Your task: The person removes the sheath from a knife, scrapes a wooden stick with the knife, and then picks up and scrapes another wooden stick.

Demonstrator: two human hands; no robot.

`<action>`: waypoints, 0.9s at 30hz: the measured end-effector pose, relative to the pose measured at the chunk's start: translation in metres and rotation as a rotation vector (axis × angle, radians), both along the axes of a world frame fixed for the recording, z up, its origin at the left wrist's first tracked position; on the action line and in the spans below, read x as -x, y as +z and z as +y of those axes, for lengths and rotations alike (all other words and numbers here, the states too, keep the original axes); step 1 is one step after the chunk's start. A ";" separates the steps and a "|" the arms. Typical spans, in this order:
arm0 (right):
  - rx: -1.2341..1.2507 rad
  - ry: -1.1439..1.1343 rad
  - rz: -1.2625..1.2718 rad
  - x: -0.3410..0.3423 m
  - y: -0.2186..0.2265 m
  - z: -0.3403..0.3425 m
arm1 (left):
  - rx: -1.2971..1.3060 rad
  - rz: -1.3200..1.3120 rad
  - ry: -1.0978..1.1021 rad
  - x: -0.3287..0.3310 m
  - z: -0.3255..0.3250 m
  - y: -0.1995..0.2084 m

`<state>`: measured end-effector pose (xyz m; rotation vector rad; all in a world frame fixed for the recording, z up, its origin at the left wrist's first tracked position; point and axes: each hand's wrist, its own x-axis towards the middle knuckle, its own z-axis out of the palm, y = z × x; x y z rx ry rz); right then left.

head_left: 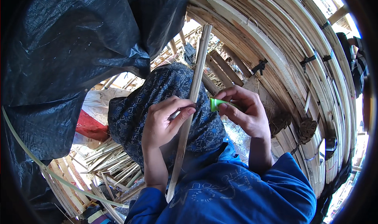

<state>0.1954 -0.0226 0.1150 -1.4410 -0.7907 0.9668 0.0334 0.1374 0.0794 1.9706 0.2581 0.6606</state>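
My right hand [247,109] pinches a small bright green object with a flat, pale-edged end, like a small tube [215,104], between thumb and fingers. Facing it, my left hand [167,119] is closed, thumb and forefinger pressed close together; something small and pale shows beneath the fingers, too little to name. A long flat bamboo strip [199,62] leans lengthwise over my lap, passing right by the left fingertips and reaching down to my blue shirt. The green thing stays apart from the strip. Dark blue patterned cloth [157,84] covers my legs.
Stacked long bamboo slats [271,39], tied with black bands, curve along the right side. Black plastic sheeting [78,39] hangs at the left. Loose thin sticks [112,157] lie at lower left, near a red cloth or bag [89,127]. A pale flexible strip [71,180] arcs across the lower left.
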 end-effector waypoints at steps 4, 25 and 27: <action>0.007 0.023 -0.100 0.000 -0.001 0.001 | 0.058 0.039 -0.063 0.002 -0.001 0.000; 0.197 0.228 -0.474 -0.014 0.008 0.016 | 0.446 0.227 -0.116 -0.009 -0.006 -0.014; 0.214 0.263 -0.479 -0.017 0.006 0.015 | 0.488 0.275 -0.188 -0.009 -0.005 -0.017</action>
